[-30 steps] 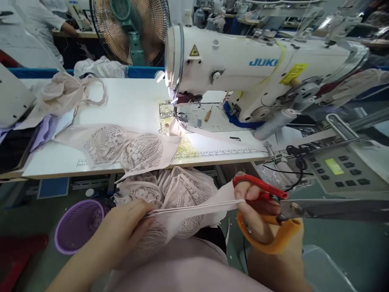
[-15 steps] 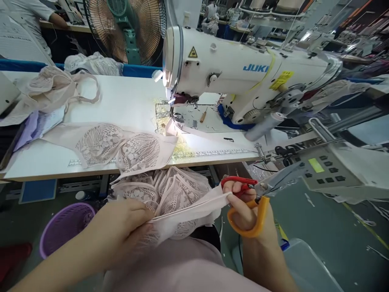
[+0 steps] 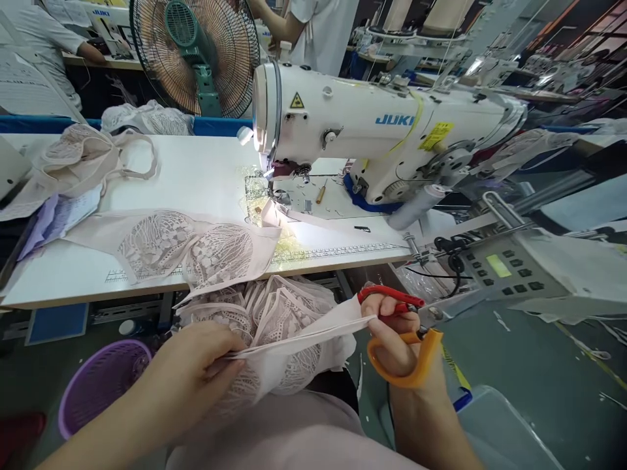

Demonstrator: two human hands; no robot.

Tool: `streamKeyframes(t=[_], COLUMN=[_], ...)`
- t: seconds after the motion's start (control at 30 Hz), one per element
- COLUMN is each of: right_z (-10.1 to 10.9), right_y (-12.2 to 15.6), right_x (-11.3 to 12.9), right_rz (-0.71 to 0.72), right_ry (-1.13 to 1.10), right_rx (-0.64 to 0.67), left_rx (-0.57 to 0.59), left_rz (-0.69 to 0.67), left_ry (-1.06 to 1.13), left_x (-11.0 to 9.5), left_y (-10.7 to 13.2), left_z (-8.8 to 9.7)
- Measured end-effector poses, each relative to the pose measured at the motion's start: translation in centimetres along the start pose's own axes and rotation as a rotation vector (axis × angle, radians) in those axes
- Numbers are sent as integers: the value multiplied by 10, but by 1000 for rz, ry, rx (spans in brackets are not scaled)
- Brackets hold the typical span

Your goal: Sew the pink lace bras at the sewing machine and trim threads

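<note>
My left hand [image 3: 196, 369] is closed, pinching one end of a pale pink lace garment [image 3: 289, 346] over my lap. My right hand [image 3: 392, 339] pinches the other end of its stretched edge band while its fingers sit through the handles of a pair of scissors [image 3: 406, 326] with one red and one orange loop. The blades point right, away from the cloth. More lace pieces [image 3: 196, 245] hang from the white sewing table [image 3: 196, 170] down to my lap. A white JUKI sewing machine [image 3: 372, 130] stands behind.
A purple basket [image 3: 98, 385] sits on the floor at the left. A control panel [image 3: 499, 267] hangs at the table's right end. A fan [image 3: 193, 52] and other workers stand beyond the table. A pile of pink garments [image 3: 83, 156] lies at the far left.
The scissors' blades have swung from pointing far out to the right to lying close by my right hand. Both hands keep the band stretched; the view has tilted up slightly.
</note>
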State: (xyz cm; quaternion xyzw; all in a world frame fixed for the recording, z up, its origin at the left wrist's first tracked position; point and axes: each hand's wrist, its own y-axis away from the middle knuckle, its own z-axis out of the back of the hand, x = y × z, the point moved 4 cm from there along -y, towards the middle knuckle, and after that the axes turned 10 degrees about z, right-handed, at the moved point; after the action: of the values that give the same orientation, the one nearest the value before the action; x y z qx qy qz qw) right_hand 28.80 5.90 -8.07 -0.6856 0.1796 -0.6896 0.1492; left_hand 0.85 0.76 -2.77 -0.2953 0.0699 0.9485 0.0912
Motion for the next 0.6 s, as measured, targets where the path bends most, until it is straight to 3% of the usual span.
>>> streamKeyframes(t=[0.17,0.27,0.33,0.47,0.6], right_z=[1,-7,-28,-86,-114], right_y=[-14,-25,-30,-26,-25], right_x=[2,17,32,56,56], right_rz=[8,48,119,251,206], right_ry=[163,319,310,150,238], right_rx=[86,156,353,939,1171], left_rx=[-25,-18,-8,38,8], left_rz=[-58,-102,-136,-227,-277], left_ry=[-39,-104,-146,-191,-168], left_x=[-9,-16,-20,-28,-32], left_y=[-1,-2,-3,-6,-6], left_z=[0,-1,-2,-6,-5])
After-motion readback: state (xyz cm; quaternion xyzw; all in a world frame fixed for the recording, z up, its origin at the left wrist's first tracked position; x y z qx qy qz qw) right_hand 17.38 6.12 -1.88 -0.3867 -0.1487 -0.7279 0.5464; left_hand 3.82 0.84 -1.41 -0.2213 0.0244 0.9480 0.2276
